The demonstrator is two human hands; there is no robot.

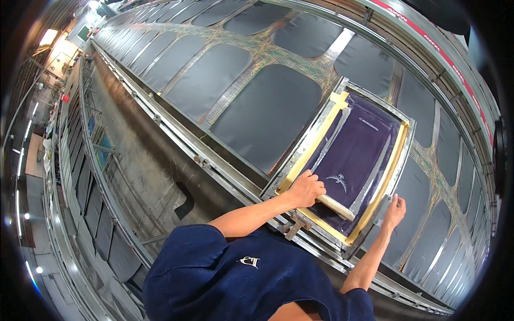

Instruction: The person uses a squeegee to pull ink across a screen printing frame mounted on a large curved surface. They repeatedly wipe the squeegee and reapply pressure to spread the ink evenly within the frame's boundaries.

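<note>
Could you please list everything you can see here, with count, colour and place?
Screen frame: one, grey metal with yellow tape inside and purple mesh, right of centre on the table.
Squeegee: one, pale wooden handle, near end of the screen.
Fabric panels: many, dark grey, in rows along the table.
Table: one, long, grey, running into the distance.
Rail: one, metal, along the table's near edge.
Bracket: one, rusty brown, on the rail by the frame.
Shirt: one, dark blue, bottom centre.
Left hand: on the squeegee.
Right hand: on the frame's right side.
</note>
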